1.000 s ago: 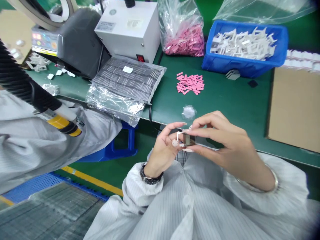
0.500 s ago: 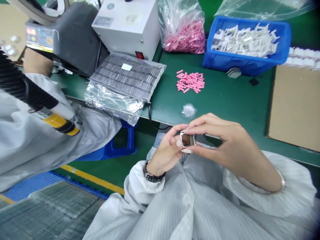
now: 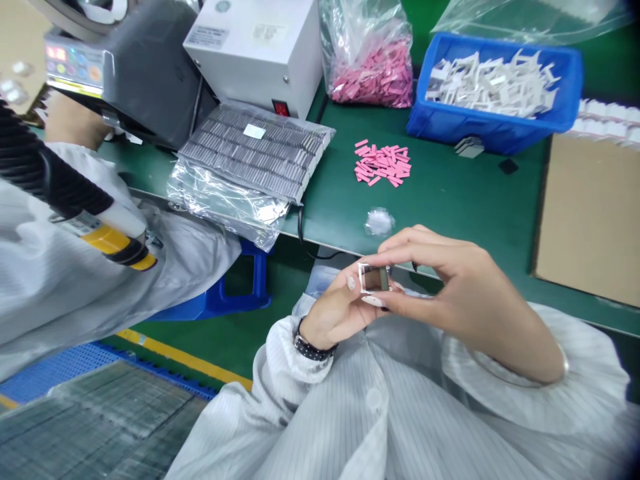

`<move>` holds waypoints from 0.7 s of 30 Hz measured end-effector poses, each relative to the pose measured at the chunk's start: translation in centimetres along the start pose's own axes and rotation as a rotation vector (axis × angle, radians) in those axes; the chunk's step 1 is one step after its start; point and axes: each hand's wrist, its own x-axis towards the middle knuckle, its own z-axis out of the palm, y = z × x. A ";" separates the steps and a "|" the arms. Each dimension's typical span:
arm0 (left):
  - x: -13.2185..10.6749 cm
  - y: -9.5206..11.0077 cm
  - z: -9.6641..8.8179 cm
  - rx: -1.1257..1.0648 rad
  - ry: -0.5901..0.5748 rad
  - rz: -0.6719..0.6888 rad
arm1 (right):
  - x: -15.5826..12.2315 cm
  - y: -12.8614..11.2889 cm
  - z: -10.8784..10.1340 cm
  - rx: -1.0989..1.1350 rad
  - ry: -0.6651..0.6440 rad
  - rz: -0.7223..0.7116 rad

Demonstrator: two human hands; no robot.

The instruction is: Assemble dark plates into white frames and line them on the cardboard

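Between my two hands, just off the table's front edge, is a small white plastic frame with a dark glossy panel (image 3: 374,279) in it. My left hand (image 3: 333,310) is closed on its left side, the thumb resting on the white edge. With thumb and fingertips, my right hand (image 3: 440,277) grips the frame from above and below at its right side. Fingers hide part of its rim. Beyond my hands on the green table lie a small clear plastic piece (image 3: 379,221) and a loose pile of pink strips (image 3: 383,164).
A blue bin (image 3: 493,130) of white frames stands at the back right, beside a cardboard sheet (image 3: 590,213). Behind the pile is a bag of pink strips (image 3: 373,73). Left are a packed tray of thin parts (image 3: 255,153), a white box (image 3: 260,60) and a co-worker's sleeve (image 3: 165,233).
The frame has turned slightly, so more of its dark panel faces me. My left thumb has shifted left along its edge, and my left wrist has moved a little right.
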 end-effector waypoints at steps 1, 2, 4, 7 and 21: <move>0.0 -0.1 -0.1 -0.002 0.005 -0.008 | 0.0 0.0 0.1 0.000 0.008 0.000; 0.1 -0.2 -0.2 -0.002 0.012 -0.018 | 0.0 -0.1 0.1 0.000 0.013 -0.002; 0.2 -0.4 -0.3 -0.006 0.025 -0.038 | 0.0 -0.2 0.2 -0.003 0.024 -0.009; 0.3 -0.6 -0.4 -0.035 0.002 -0.060 | -0.1 -0.2 0.3 -0.015 0.046 -0.014; 0.6 -0.7 -0.3 -0.088 -0.125 -0.050 | -0.7 -0.2 -0.7 0.074 -0.055 -0.019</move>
